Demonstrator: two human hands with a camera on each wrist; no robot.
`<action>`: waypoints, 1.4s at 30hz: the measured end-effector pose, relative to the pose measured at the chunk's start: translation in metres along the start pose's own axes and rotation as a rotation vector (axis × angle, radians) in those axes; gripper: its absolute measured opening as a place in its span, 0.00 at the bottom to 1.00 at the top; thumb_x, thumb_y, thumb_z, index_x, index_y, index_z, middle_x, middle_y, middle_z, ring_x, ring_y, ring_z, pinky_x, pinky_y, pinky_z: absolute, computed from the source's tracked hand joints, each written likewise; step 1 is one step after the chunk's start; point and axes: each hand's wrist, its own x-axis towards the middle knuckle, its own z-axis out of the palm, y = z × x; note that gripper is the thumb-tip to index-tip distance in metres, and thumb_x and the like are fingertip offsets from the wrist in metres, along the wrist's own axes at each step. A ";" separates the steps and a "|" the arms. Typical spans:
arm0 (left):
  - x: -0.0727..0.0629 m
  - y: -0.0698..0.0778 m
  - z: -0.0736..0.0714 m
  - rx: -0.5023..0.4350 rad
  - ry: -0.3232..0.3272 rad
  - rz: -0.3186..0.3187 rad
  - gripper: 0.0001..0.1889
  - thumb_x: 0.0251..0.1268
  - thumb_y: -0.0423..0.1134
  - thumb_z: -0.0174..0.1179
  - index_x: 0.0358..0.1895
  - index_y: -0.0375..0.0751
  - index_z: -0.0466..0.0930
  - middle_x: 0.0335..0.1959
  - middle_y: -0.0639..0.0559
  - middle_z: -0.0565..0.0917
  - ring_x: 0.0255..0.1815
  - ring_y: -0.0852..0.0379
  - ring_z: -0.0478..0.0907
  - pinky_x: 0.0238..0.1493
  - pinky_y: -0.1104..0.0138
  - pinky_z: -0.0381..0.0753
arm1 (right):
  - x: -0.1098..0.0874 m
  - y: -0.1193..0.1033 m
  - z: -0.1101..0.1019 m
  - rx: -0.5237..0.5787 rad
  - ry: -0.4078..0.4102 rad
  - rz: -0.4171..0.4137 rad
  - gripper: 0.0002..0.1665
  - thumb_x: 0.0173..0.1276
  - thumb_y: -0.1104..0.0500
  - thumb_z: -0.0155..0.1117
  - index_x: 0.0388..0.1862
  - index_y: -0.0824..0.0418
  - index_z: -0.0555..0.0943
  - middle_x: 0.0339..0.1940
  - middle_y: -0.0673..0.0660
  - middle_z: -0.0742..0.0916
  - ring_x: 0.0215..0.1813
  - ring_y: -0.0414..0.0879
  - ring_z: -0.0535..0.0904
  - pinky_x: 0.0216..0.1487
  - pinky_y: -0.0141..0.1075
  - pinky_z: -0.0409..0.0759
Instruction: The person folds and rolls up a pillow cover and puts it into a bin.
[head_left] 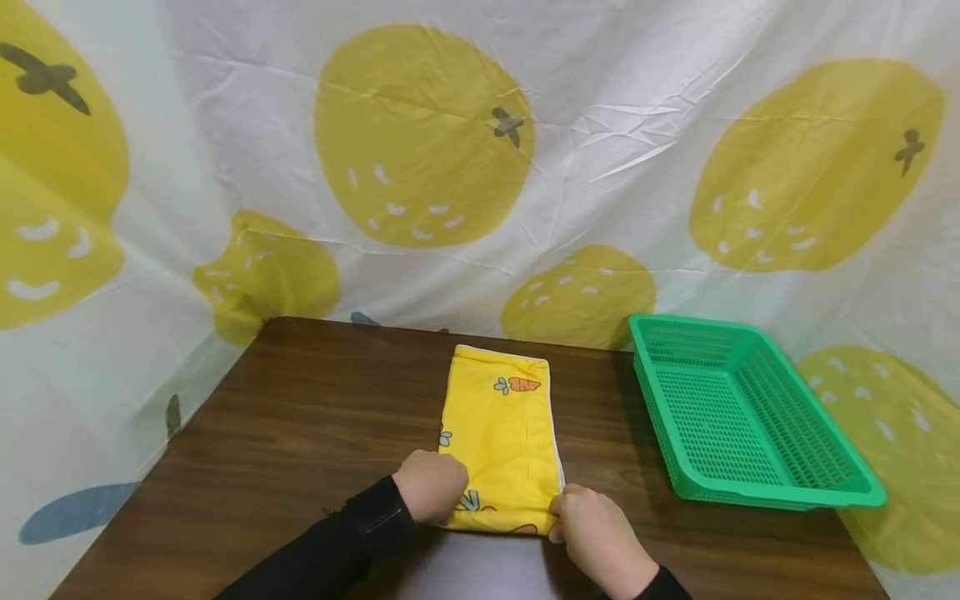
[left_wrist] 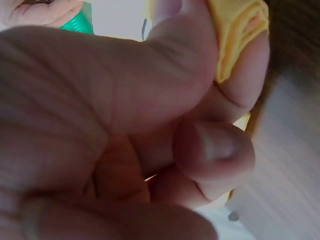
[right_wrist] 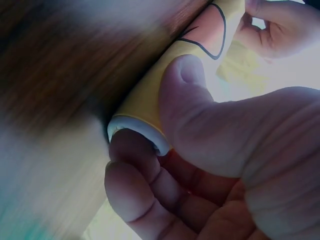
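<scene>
A folded yellow cloth point(head_left: 501, 433) printed with carrots lies on the dark table, white trim along its far and right edges. My left hand point(head_left: 431, 487) pinches its near left corner; in the left wrist view the folded layers of the cloth point(left_wrist: 240, 30) show between thumb and finger. At the near right corner my right hand point(head_left: 600, 533) pinches the cloth. Up close in the right wrist view, the thumb lies on top of the rolled near edge of the cloth point(right_wrist: 150, 95) and a fingertip sits inside its white-trimmed end.
To the right on the wooden table point(head_left: 330, 400) stands a green plastic basket point(head_left: 780, 492) with slotted sides. Behind and beside the table hangs a white curtain point(head_left: 600, 150) printed with yellow fruit.
</scene>
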 end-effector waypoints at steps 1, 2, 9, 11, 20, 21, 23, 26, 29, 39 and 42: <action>0.000 0.001 0.000 0.009 0.017 -0.021 0.14 0.50 0.39 0.79 0.21 0.44 0.80 0.19 0.55 0.72 0.21 0.56 0.67 0.25 0.60 0.76 | 0.001 0.000 -0.001 0.001 -0.007 -0.004 0.17 0.46 0.63 0.86 0.20 0.55 0.81 0.21 0.48 0.78 0.25 0.43 0.78 0.27 0.38 0.74; 0.001 0.001 0.001 0.014 0.041 -0.041 0.16 0.48 0.41 0.81 0.20 0.44 0.80 0.18 0.55 0.71 0.21 0.57 0.67 0.24 0.60 0.76 | 0.002 0.001 -0.001 0.009 -0.023 -0.005 0.16 0.47 0.64 0.85 0.20 0.55 0.81 0.21 0.48 0.78 0.25 0.43 0.78 0.28 0.38 0.74; 0.003 -0.008 0.018 0.094 0.263 -0.110 0.29 0.31 0.57 0.89 0.16 0.48 0.74 0.15 0.58 0.67 0.19 0.60 0.65 0.19 0.61 0.72 | 0.013 0.018 -0.007 0.273 -0.225 0.144 0.12 0.58 0.61 0.82 0.30 0.56 0.83 0.27 0.48 0.84 0.29 0.40 0.73 0.33 0.36 0.75; -0.001 -0.008 0.019 0.088 0.280 -0.081 0.26 0.35 0.55 0.88 0.17 0.48 0.76 0.15 0.58 0.68 0.19 0.60 0.65 0.20 0.62 0.70 | 0.014 0.022 -0.007 0.328 -0.244 0.191 0.12 0.60 0.60 0.82 0.33 0.56 0.83 0.28 0.49 0.86 0.30 0.41 0.75 0.34 0.36 0.77; -0.025 0.009 0.023 0.128 0.428 -0.033 0.14 0.55 0.34 0.75 0.16 0.47 0.82 0.13 0.57 0.74 0.17 0.62 0.68 0.18 0.64 0.69 | 0.018 0.018 -0.005 0.336 -0.154 0.256 0.13 0.57 0.60 0.84 0.25 0.55 0.84 0.25 0.47 0.83 0.29 0.40 0.74 0.33 0.33 0.75; -0.027 0.011 0.024 0.143 0.430 -0.036 0.13 0.55 0.35 0.76 0.17 0.47 0.84 0.14 0.57 0.75 0.17 0.62 0.69 0.18 0.64 0.70 | 0.017 0.017 -0.005 0.322 -0.138 0.264 0.13 0.57 0.60 0.85 0.24 0.55 0.85 0.25 0.46 0.83 0.29 0.40 0.75 0.33 0.33 0.75; -0.029 0.014 0.024 0.168 0.413 -0.036 0.11 0.52 0.41 0.80 0.20 0.47 0.87 0.16 0.57 0.78 0.18 0.61 0.72 0.19 0.63 0.73 | 0.016 0.014 -0.004 0.274 -0.100 0.267 0.12 0.55 0.60 0.85 0.23 0.55 0.87 0.25 0.46 0.82 0.30 0.39 0.76 0.34 0.34 0.77; -0.028 0.015 0.025 0.169 0.373 -0.039 0.15 0.43 0.50 0.86 0.24 0.47 0.89 0.18 0.56 0.81 0.21 0.60 0.74 0.20 0.63 0.75 | 0.013 0.009 -0.004 0.175 -0.037 0.240 0.10 0.53 0.61 0.86 0.24 0.54 0.88 0.25 0.46 0.85 0.31 0.39 0.79 0.35 0.35 0.78; -0.026 0.014 0.025 0.140 0.360 -0.053 0.19 0.38 0.54 0.88 0.26 0.47 0.91 0.19 0.56 0.81 0.21 0.59 0.74 0.20 0.63 0.74 | 0.009 0.004 -0.004 0.065 0.026 0.158 0.12 0.51 0.60 0.85 0.22 0.52 0.87 0.22 0.44 0.84 0.27 0.37 0.78 0.30 0.34 0.76; -0.029 0.010 0.030 0.099 0.433 -0.029 0.14 0.46 0.48 0.83 0.22 0.47 0.88 0.18 0.56 0.80 0.22 0.58 0.74 0.21 0.63 0.73 | 0.005 0.003 -0.004 0.013 -0.052 0.025 0.24 0.37 0.64 0.87 0.15 0.51 0.75 0.20 0.45 0.74 0.25 0.37 0.70 0.26 0.34 0.69; -0.032 0.010 0.033 0.083 0.429 -0.031 0.12 0.52 0.44 0.80 0.21 0.46 0.87 0.17 0.56 0.78 0.21 0.59 0.72 0.20 0.63 0.72 | 0.006 0.002 0.000 0.046 -0.066 0.052 0.21 0.41 0.66 0.87 0.18 0.52 0.79 0.21 0.44 0.76 0.26 0.37 0.68 0.28 0.34 0.69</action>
